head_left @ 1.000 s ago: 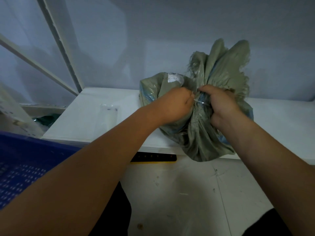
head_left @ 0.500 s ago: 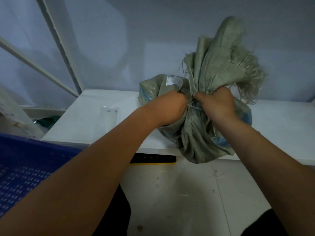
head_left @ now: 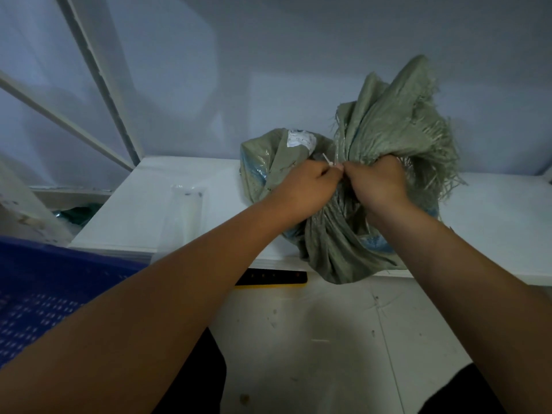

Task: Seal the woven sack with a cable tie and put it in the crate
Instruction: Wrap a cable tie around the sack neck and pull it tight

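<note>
One green sack (head_left: 343,234) sits right of centre on the white shelf (head_left: 493,210), with its bottom sagging over the front edge. Two hands meet at its bunched neck. The right hand (head_left: 379,183) grips the gathered cloth, and the left hand (head_left: 304,186) pinches one white cable tie (head_left: 326,159), tip poking up above the knuckles. There's bare shelf on both sides of the sack. One clear packet (head_left: 185,210) lies further left. One blue crate (head_left: 44,294) sits lower left, well apart from the sack.
</note>
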A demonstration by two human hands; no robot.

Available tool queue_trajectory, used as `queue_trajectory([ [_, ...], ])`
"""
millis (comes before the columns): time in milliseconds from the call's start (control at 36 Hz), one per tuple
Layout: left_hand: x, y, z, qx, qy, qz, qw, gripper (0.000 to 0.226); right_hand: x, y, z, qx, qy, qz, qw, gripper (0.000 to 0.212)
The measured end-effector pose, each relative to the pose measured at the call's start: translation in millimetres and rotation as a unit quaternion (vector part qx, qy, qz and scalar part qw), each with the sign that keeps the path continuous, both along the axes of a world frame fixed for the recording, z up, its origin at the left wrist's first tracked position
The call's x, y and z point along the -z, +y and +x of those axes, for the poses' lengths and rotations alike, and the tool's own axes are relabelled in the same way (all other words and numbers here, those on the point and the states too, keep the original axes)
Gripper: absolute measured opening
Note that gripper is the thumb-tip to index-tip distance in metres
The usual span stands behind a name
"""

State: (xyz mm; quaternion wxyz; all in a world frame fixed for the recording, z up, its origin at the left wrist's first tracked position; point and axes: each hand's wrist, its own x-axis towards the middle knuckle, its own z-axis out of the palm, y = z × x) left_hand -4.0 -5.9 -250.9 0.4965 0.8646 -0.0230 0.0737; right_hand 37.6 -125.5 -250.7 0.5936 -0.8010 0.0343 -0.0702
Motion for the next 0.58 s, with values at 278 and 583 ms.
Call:
queue_trajectory([
  [278, 7.1, 1.9, 0.3, 0.042, 0.029, -0.007, 0.999, 0.047, -1.5, 8.3, -3.8, -0.024, 0.105, 0.173, 0.979, 0.015],
  [583, 3.5, 1.9, 1.4, 0.019, 0.005, 0.018, 1.000, 0.038, -5.0, 9.0, -6.5, -0.012, 0.090, 0.161, 0.983, 0.023],
])
